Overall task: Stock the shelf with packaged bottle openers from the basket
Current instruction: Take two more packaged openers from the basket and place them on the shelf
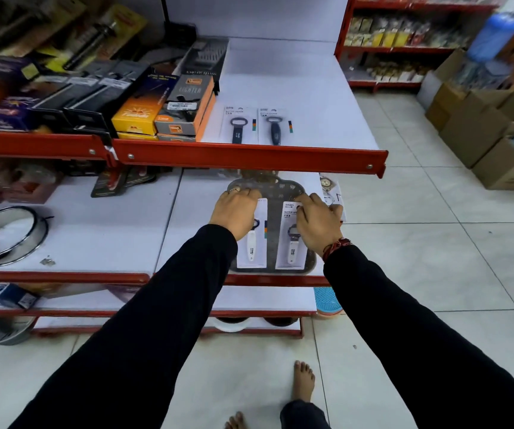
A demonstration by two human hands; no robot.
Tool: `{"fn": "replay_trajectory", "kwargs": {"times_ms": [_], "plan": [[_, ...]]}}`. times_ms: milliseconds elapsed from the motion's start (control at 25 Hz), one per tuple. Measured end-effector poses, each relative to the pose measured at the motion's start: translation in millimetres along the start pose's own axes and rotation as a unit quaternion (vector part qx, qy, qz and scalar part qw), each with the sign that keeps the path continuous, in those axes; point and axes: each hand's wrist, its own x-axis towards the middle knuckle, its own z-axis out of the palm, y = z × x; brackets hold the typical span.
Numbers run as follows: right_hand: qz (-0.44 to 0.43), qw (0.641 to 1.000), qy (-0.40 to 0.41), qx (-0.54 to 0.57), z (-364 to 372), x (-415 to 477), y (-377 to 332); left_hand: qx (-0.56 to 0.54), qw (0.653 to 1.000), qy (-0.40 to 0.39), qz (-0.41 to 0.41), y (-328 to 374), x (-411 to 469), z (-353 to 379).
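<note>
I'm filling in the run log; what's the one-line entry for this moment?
left hand: on left pack | right hand: on right pack | both packs in basket | upper shelf: two packs

L hand [234,212] & R hand [317,224] each on a white-handled opener pack [254,249] [291,252] in grey basket [280,185] (lower shelf); two dark-handled packs [237,125] [275,126] on upper shelf [311,97].

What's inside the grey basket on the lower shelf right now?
The grey basket holds two packaged bottle openers with white handles, side by side: one under the left hand, one under the right hand. Anything beneath the cards is covered.
</note>
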Motion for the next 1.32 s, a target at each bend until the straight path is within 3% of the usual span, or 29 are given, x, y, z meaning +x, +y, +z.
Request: {"fn": "replay_trajectory", "kwargs": {"times_ms": [480, 720, 960, 1320], "plan": [[-0.053, 0.973, 0.224, 0.01, -140, -16, -42, 0.001, 0.978, 0.196, 0.073, 46, -26, -139], [-0.065, 0.957, 0.284, 0.008, -208, 31, -44, 0.007, 0.971, 0.226, 0.082, 57, 18, -207], [-0.063, 0.963, 0.264, -0.009, -237, 106, -30, 0.059, 0.973, 0.213, 0.067, 67, 95, -240], [-0.05, 0.992, 0.117, -0.009, -194, 188, 12, -0.003, 0.998, 0.054, 0.032, 70, 183, -187]]}}
